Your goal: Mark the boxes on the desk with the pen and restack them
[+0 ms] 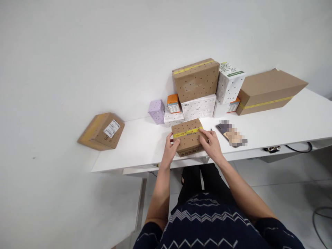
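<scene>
A brown cardboard box point(190, 140) with yellow tape along its top sits at the front edge of the white desk point(135, 148), in front of me. My left hand point(171, 148) grips its left side, thumb on the near top edge and fingers round the side. At the right end, my right hand point(210, 142) holds the box, with the index finger by the end of the tape and the thumb bent against the top. The undersides of the fingers are partly hidden. Just right of that hand lies a dark smartphone point(223, 130), partly blurred out.
Along the wall stand a lilac box point(157, 112), an orange box point(173, 103), a white spotted box point(199, 108), a brown taped box point(198, 83) on top, and a tall white box point(229, 84). Large cardboard boxes stand right point(267, 91) and left point(106, 133). A black cable point(301, 149) hangs below the desk edge.
</scene>
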{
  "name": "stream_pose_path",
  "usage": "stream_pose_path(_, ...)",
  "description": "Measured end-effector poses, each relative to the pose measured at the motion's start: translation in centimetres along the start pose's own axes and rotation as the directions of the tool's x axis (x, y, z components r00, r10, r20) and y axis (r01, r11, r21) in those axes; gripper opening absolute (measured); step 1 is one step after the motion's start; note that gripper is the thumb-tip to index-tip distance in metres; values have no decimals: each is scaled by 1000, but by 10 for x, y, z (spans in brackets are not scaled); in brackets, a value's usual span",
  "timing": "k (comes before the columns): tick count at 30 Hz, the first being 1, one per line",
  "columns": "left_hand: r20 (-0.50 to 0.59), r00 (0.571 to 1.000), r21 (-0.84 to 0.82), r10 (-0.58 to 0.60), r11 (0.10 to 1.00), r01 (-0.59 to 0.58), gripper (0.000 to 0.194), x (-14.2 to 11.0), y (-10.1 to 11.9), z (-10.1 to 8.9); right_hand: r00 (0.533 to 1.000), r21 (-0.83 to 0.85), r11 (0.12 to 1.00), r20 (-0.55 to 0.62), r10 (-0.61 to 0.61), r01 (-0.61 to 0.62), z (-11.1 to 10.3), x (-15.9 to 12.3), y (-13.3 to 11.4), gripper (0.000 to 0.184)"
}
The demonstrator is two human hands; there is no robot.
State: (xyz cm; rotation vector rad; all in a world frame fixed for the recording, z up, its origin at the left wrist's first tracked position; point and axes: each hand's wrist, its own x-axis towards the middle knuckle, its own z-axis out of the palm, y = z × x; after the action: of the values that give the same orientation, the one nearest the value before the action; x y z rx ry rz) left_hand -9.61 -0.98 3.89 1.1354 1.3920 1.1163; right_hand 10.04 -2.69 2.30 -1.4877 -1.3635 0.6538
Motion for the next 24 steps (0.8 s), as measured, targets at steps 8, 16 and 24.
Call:
stream_pose_path(8,-25,999,84,33,996,-30,68,-4,-8,-4,999,50,998,28,-27,26,-16,4,9,47)
stream_pose_path(16,-262,711,464,653,731,-500,36,-24,-11,9,991,-535,837,4,136,-113,-36,17,55,49)
stream_pose_path(24,25,365,671,931,256,-696,16,-36,-2,31,948,-786,615,145,282,-62,-17,7,56,49)
